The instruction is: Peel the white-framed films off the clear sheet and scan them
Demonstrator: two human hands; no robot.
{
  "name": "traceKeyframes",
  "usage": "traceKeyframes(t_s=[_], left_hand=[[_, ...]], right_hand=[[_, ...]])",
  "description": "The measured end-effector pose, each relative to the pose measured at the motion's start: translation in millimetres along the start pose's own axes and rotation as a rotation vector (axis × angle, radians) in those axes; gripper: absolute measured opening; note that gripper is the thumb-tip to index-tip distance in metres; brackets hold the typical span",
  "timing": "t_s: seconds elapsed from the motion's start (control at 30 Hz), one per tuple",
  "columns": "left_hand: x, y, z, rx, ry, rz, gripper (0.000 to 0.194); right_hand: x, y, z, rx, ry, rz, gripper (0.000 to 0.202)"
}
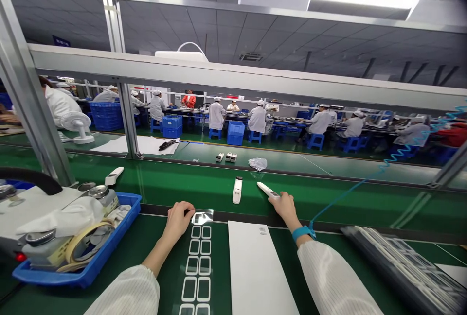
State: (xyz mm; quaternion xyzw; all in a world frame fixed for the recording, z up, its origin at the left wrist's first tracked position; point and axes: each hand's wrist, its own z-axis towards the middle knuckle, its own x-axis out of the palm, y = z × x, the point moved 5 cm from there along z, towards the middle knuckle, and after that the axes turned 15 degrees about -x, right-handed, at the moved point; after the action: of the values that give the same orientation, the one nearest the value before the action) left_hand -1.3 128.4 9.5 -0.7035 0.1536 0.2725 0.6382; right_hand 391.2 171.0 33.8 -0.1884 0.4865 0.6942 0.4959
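Note:
My right hand, with a blue wrist strap, is closed on a white handheld device above the green belt. Another white device lies on the belt to its left. My left hand has its fingers pinched at the top corner of a clear sheet. White rounded frames run down that sheet in two columns on the green bench. Between my forearms lies a white board with small dark print near its top.
At left, a blue tray holds metal-capped bottles, cloth and tape. A stack of framed sheets lies at right. A coiled blue cord runs to my wrist strap. Metal posts stand beyond the belt; people sit at benches behind.

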Motion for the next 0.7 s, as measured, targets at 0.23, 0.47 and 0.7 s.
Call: traceKeyframes(t_s=[0.23, 0.47, 0.7], left_hand=[[11.8, -5.6, -2.3, -0.198, 0.216, -0.373, 0.024], [20.7, -17.5, -11.9, -0.232, 0.277, -0.602, 0.036], [27.6, -20.3, -12.9, -0.214, 0.275, -0.63, 0.037]], right_hand=[[20.3, 109.4, -39.9, -0.455, 0.092, 0.283, 0.007], [39.5, 193.0, -88.9, -0.702, 0.21, 0.429, 0.018], [49.7, 197.2, -88.9, -0.676, 0.222, 0.441, 0.022]])
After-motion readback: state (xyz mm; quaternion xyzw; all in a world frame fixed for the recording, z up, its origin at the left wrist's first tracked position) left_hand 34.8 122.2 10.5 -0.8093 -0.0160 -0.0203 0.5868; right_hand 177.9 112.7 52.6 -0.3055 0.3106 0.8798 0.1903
